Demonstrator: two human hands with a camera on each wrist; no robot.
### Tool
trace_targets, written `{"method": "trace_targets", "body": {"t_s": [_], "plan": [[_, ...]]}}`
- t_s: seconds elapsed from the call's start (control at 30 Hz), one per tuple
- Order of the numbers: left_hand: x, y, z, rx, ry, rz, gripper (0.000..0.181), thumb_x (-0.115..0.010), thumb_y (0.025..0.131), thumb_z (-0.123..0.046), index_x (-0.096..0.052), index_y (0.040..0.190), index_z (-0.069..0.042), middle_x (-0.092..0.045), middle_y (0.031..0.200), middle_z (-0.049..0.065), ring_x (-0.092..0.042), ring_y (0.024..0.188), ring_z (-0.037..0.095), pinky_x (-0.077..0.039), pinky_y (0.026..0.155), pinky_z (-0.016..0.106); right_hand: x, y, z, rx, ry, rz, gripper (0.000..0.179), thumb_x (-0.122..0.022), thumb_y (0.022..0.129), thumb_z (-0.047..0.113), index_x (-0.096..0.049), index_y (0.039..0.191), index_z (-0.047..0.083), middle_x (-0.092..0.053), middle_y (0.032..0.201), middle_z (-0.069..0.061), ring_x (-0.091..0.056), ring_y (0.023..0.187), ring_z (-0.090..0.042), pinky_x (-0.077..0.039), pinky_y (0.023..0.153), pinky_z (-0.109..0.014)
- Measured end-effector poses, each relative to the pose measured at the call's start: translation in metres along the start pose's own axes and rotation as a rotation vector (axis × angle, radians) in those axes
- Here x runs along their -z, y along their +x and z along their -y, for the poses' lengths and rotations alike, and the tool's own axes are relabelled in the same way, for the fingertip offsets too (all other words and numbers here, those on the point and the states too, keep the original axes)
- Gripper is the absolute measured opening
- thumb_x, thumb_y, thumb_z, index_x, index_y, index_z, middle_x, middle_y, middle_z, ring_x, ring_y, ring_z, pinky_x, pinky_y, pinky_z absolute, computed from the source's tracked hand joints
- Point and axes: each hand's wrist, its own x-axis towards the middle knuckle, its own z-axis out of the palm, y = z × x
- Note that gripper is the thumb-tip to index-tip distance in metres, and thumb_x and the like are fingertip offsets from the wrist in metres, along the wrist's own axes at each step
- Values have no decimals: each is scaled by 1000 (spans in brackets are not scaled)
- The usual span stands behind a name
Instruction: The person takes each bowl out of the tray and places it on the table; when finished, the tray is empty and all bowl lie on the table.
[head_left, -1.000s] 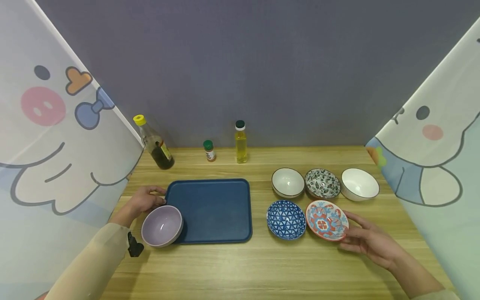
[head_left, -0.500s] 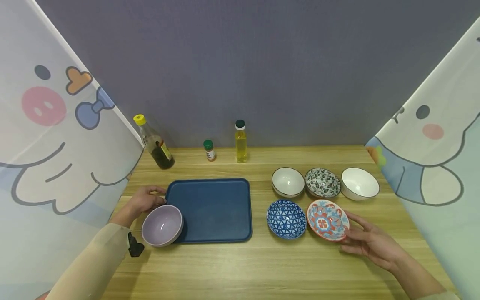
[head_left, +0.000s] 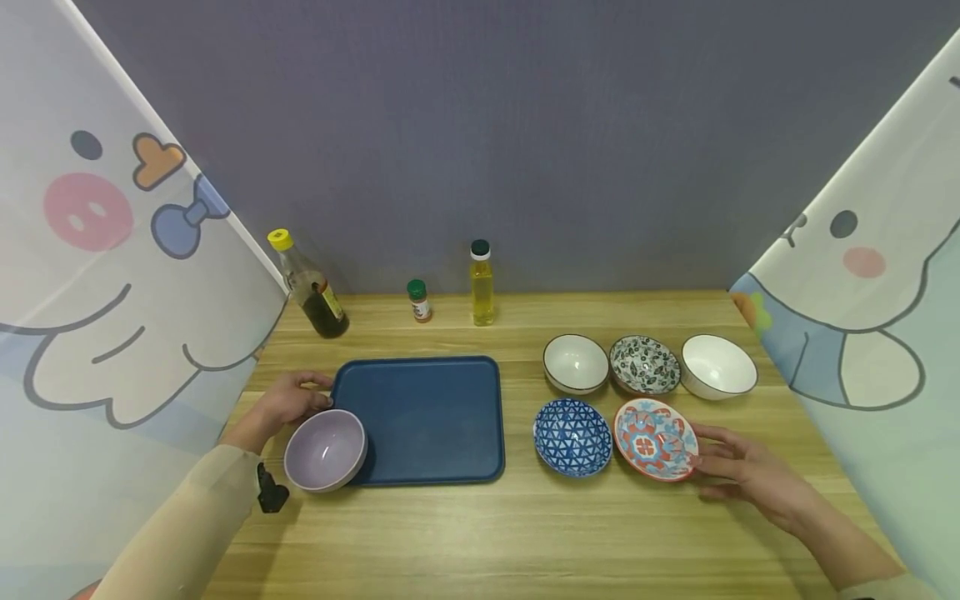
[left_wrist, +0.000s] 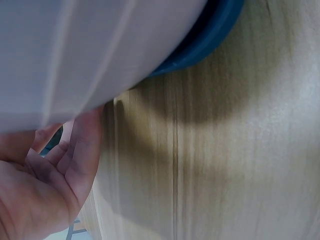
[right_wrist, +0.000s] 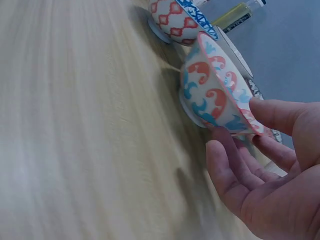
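In the head view my left hand [head_left: 296,398] lies at the left edge of the navy tray [head_left: 438,425], loosely curved, with fingertips right at its rim. Just in front, a lilac bowl [head_left: 325,452] overlaps the tray's near left corner and hides part of the hand in the left wrist view. On the right, a red-and-blue patterned bowl [head_left: 654,437] stands on the table. My right hand [right_wrist: 280,160] is spread loosely beside it, thumb tip at the rim and other fingers near its outer side. A blue triangle-patterned bowl [head_left: 573,438] stands immediately left of that bowl.
Behind stand a white bowl [head_left: 576,365], a leaf-patterned bowl [head_left: 645,366] and another white bowl [head_left: 718,367]. Along the back are a dark sauce bottle [head_left: 321,307], a green-capped jar [head_left: 419,303] and an oil bottle [head_left: 482,287]. Printed side panels [head_left: 862,275] flank the wooden table [head_left: 465,537].
My right hand has drawn back slightly to the right from the red-and-blue bowl, which shifted a touch rightward earlier and now stays put. My left hand, lilac bowl and tray have not moved.
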Motion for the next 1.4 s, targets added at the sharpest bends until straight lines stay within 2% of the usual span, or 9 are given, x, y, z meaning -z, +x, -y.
{"method": "trace_targets", "body": {"t_s": [0.13,0.37,0.6,0.77,0.83,0.93,1.07,1.2,1.4], "plan": [[-2,1,2,2,6,-4,46,-67,93,-1,-57,136,10,-72,99,14,-69,76,14,-58,64,31,4,-1,12,7,-128,-100,41,-57,106,16,-48,146,15,-68,120,21,-69,107,-8,-60,85,-41],[-2,2,2,-11,-33,-2,46,-68,92,1,-56,135,12,-73,84,5,-68,70,13,-56,58,30,10,1,42,109,-271,-197,30,-58,105,16,-56,134,24,-67,116,20,-67,103,-5,-60,82,-37],[-2,2,2,-20,-71,11,47,-68,91,4,-54,134,15,-74,79,3,-70,69,12,-57,58,30,-8,18,89,192,-373,-209,36,-64,103,18,-55,137,11,-66,116,14,-68,101,-7,-60,80,-37],[0,3,3,-8,-79,24,48,-68,91,3,-53,135,15,-73,79,3,-70,70,11,-58,60,30,-43,43,120,186,-376,-134,51,-68,100,19,-50,143,-2,-64,127,-11,-69,103,-12,-60,83,-40],[-1,4,4,-8,-77,24,48,-68,91,3,-53,135,15,-73,78,2,-70,69,11,-58,59,29,-60,55,130,169,-367,-94,54,-70,98,19,-50,144,-2,-60,132,-22,-69,102,-14,-60,84,-40],[0,4,4,-8,-76,22,48,-69,91,3,-54,135,14,-73,76,0,-70,67,11,-57,57,29,-87,77,139,159,-383,-22,55,-71,97,21,-51,144,0,-56,137,-28,-68,106,-20,-59,87,-42],[1,3,3,-4,-77,16,49,-69,90,3,-54,135,14,-71,72,-1,-68,64,9,-55,55,27,-128,107,145,183,-377,90,51,-72,97,19,-55,142,2,-59,132,-25,-67,109,-29,-58,86,-48],[0,2,2,-7,-81,10,48,-69,89,4,-54,134,15,-70,69,-2,-67,63,8,-54,54,26,-171,134,146,178,-353,205,46,-72,96,16,-59,139,4,-63,125,-20,-68,104,-27,-58,84,-52],[-3,0,0,-21,-65,-3,48,-70,89,4,-54,133,16,-69,68,-3,-66,62,8,-53,53,26,-229,162,142,107,-304,340,42,-70,98,16,-59,139,11,-66,122,-14,-71,103,-22,-59,83,-43]]}}
